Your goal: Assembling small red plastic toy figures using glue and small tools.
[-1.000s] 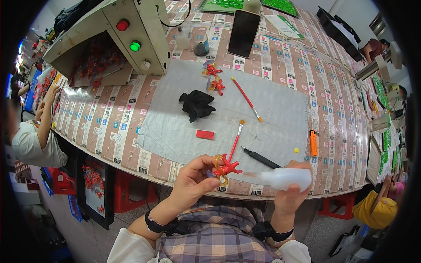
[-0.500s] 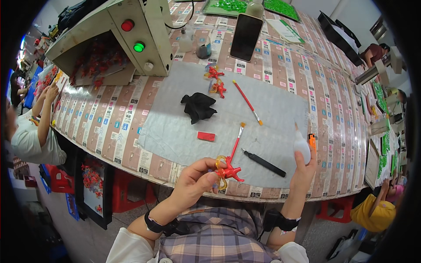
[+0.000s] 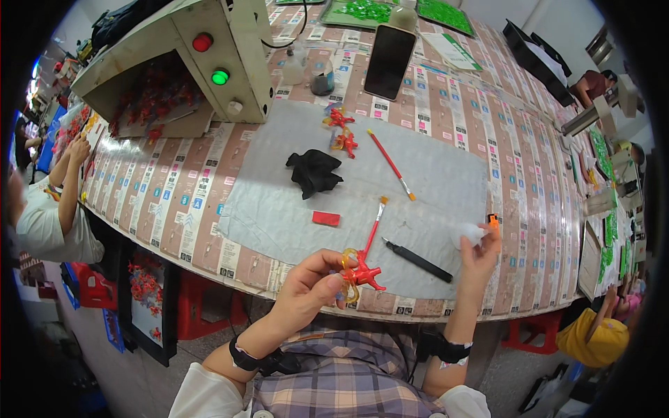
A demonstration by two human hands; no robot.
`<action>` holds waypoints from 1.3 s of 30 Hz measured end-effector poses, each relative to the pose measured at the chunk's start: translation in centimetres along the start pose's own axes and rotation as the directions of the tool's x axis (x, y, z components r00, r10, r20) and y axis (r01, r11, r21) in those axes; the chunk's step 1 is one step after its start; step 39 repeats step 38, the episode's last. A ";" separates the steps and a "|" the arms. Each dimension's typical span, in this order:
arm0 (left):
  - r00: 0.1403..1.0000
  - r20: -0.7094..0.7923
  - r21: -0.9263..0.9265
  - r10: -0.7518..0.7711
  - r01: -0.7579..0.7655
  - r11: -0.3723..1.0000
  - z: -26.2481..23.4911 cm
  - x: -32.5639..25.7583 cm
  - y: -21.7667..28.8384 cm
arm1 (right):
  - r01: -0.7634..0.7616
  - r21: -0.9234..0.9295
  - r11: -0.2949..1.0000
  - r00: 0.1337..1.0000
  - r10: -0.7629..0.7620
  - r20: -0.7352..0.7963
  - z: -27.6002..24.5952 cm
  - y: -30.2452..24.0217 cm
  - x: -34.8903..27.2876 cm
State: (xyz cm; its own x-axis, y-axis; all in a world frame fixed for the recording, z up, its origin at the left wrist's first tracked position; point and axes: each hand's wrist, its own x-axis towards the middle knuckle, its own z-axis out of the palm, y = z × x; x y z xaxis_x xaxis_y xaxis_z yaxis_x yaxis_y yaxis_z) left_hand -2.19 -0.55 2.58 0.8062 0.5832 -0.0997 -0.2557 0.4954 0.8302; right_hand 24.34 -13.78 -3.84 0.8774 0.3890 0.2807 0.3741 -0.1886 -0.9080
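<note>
My left hand (image 3: 306,287) pinches a small red toy figure (image 3: 364,274) by its clear yellow loops, just above the table's near edge. At the right, my right hand (image 3: 479,259) has its fingers closed on a white squeeze bottle (image 3: 468,235), which is blurred and tipped over sideways. Behind the figure lies a red-handled brush (image 3: 375,221), partly covered by it. A black craft knife (image 3: 420,260) rests between my hands. An orange-handled tool (image 3: 493,221) is beside the bottle. Further off are a red block (image 3: 326,219), a black cloth (image 3: 313,173) and a second brush (image 3: 391,166).
Two red figures (image 3: 339,129) lie at the back of the grey sheet (image 3: 258,209). A phone (image 3: 390,61) stands behind them, near a small jar (image 3: 323,83). At the left is a metal box (image 3: 247,63) with red figures inside. A co-worker's hands (image 3: 78,150) are far left.
The white bottle has tipped from upright to sideways, and my right hand has turned with it. My left hand and the red figure stay almost in place.
</note>
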 end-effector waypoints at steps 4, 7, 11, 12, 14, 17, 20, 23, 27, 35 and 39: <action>0.993 -0.108 0.028 0.040 -0.037 0.999 -0.9 -0.1 -0.1 | 0.325 -0.244 0.914 0.906 -0.375 -0.197 0.1 -6.9 -0.3; 0.991 -0.103 -0.028 0.088 -0.091 0.995 -1.3 0.0 0.7 | 0.323 -0.010 0.946 0.946 -0.322 0.046 1.8 -10.5 -1.0; 0.986 -0.085 -0.006 0.143 -0.144 0.990 -2.3 -0.7 0.7 | 0.308 0.132 0.942 0.719 -0.321 0.616 8.3 -13.5 -0.7; 0.985 -0.087 -0.005 0.147 -0.148 0.989 -2.2 -0.8 0.9 | 0.457 0.140 0.878 0.605 -0.422 0.675 10.5 -12.6 -0.5; 0.984 -0.096 0.003 0.152 -0.153 0.988 -1.9 -1.1 1.3 | 0.613 0.107 0.783 0.566 -0.530 0.631 14.4 -11.4 -1.2; 0.982 -0.104 0.026 0.159 -0.157 0.987 -2.0 -1.3 1.5 | 0.622 -0.073 0.780 0.573 -0.389 0.721 18.3 -11.0 -2.5; 0.983 -0.089 0.016 0.162 -0.162 0.987 -1.8 -1.5 1.8 | 0.651 -0.158 0.742 0.544 -0.310 0.780 19.6 -10.0 -2.3; 0.989 -0.085 0.016 0.124 -0.123 0.992 -1.8 -1.4 1.9 | 0.518 -0.043 0.855 0.638 -0.352 0.685 17.6 -10.3 -1.2; 0.990 -0.089 0.014 0.109 -0.108 0.994 -1.6 -1.1 1.5 | 0.122 0.212 0.970 0.777 -0.227 0.588 11.5 -13.1 -0.5; 0.996 -0.094 0.046 0.006 -0.002 0.999 -0.9 0.1 1.7 | 0.494 0.173 0.852 0.717 -0.512 0.473 5.3 -16.5 -3.9; 0.989 -0.140 0.071 -0.057 0.068 0.995 -0.3 0.1 1.8 | 0.708 0.126 0.694 0.505 -0.623 0.598 5.1 -15.0 -5.0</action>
